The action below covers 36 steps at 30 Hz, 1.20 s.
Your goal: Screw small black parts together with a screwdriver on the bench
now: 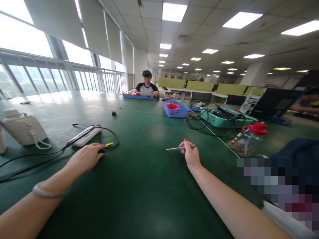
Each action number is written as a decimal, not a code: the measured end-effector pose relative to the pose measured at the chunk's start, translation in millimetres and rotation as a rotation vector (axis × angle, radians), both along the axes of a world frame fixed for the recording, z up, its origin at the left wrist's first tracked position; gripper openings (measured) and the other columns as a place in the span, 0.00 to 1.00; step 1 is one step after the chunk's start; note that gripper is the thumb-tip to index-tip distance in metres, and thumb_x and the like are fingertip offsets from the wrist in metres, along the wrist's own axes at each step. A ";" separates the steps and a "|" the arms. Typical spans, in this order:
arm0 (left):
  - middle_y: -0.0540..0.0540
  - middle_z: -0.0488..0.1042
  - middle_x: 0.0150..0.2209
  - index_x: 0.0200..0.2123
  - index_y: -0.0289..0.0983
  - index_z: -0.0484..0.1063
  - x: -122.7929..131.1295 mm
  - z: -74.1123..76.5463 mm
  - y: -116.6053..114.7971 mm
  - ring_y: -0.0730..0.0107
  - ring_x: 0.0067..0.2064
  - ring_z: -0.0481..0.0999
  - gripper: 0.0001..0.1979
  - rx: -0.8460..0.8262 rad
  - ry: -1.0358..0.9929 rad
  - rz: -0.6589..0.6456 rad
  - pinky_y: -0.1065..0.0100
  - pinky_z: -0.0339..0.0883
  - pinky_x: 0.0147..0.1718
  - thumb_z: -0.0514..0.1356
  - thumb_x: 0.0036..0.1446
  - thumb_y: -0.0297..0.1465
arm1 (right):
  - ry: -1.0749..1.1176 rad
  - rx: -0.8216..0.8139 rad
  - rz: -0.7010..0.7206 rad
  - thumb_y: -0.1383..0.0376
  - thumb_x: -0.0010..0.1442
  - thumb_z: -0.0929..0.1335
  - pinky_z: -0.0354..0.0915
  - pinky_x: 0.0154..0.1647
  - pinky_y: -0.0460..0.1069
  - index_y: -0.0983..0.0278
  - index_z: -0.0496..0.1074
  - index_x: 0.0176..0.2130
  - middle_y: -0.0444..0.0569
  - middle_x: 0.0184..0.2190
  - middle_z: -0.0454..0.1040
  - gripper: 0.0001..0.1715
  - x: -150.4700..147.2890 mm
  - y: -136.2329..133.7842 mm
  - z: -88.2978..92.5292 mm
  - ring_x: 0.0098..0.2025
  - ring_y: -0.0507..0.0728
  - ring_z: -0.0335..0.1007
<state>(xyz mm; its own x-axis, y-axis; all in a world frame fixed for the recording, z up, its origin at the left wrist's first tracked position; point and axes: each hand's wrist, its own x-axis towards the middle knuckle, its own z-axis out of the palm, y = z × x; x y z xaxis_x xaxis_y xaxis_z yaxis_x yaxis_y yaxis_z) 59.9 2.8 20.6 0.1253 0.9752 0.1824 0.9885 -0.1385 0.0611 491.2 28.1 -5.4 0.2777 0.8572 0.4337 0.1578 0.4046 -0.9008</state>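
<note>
My right hand (191, 154) is closed around the handle of a slim screwdriver (175, 148), its thin metal shaft pointing left above the green table. At the left, my left hand (86, 157) has its fingers closed over a small black object (101, 151), which they partly hide; its kind cannot be made out. Just beyond those fingertips a yellow tag (109, 144) shows beside a looping black cable (116, 136). Behind the left hand lies a white, flat power bank-like device (86, 136), with the black cable or strap running across it.
A cream bottle-like container (25, 127) stands far left. A small black block (114, 113) lies mid-table. Toward the right are a blue basket (176, 113), a green basket (211, 119) with tangled cables and a red-lidded jar (249, 141). Another person (146, 89) sits at the far end.
</note>
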 end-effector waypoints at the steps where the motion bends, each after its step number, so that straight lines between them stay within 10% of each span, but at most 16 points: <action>1: 0.40 0.72 0.55 0.56 0.39 0.70 -0.8 -1.4 1.4 0.50 0.53 0.73 0.24 -0.009 0.002 -0.029 0.55 0.65 0.52 0.53 0.56 0.37 | -0.003 -0.002 0.004 0.50 0.62 0.63 0.55 0.26 0.48 0.62 0.71 0.23 0.41 0.15 0.61 0.25 0.3 0.2 -0.2 0.20 0.52 0.58; 36: 0.37 0.71 0.53 0.62 0.40 0.60 -10.4 -2.5 2.4 0.49 0.53 0.71 0.29 -0.055 -0.026 -0.069 0.53 0.64 0.53 0.52 0.57 0.37 | -0.014 -0.004 0.019 0.49 0.61 0.64 0.57 0.26 0.48 0.62 0.71 0.22 0.40 0.14 0.61 0.25 -2.2 -2.3 2.3 0.20 0.51 0.58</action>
<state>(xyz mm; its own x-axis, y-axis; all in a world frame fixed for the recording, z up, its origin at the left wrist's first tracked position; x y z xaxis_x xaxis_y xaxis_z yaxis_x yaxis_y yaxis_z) 49.5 5.2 18.1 0.1886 0.9730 0.1330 0.9747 -0.2020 0.0957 489.0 25.7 -3.1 0.2551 0.8642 0.4337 0.1624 0.4038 -0.9003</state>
